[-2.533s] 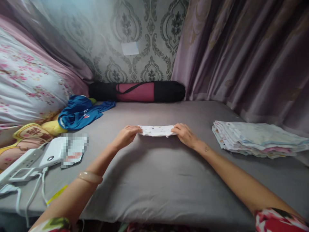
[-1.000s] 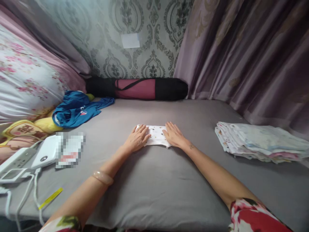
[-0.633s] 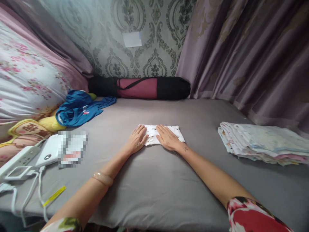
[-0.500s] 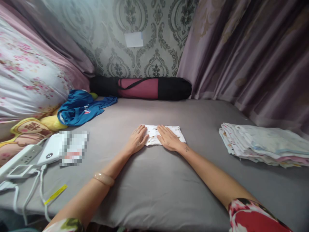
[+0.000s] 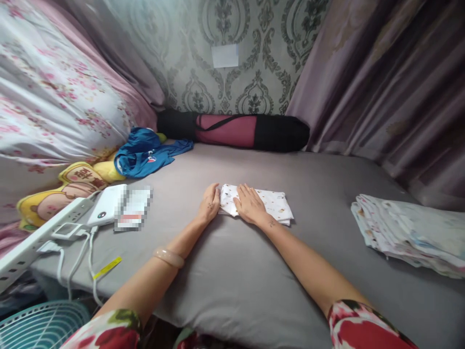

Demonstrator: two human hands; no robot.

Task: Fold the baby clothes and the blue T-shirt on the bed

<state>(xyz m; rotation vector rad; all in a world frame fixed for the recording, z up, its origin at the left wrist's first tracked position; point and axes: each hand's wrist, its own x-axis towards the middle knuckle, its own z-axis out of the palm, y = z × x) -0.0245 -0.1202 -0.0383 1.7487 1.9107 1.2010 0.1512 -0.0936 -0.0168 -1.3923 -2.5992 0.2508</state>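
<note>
A small white printed cloth [image 5: 273, 203] lies folded on the grey bed sheet [image 5: 232, 271] in the middle. My left hand [image 5: 209, 203] rests at the cloth's left edge, fingers together and touching it. My right hand [image 5: 250, 205] lies flat on the left half of the cloth, palm down with fingers spread. The right half of the cloth is uncovered. Neither hand grips anything.
A stack of folded cloths [image 5: 407, 232] lies at the right. A blue garment [image 5: 147, 154] and a black-and-pink roll bag [image 5: 236, 130] sit at the back. At the left are a power strip [image 5: 39, 232], a white power bank [image 5: 107, 206], cables, a yellow plush pillow [image 5: 69, 186] and floral bedding. A fan grille [image 5: 39, 327] shows below.
The cloth was held taut between both hands, then laid down and pressed flat. My right hand slid left across it, uncovering its right half. The view has shifted left.
</note>
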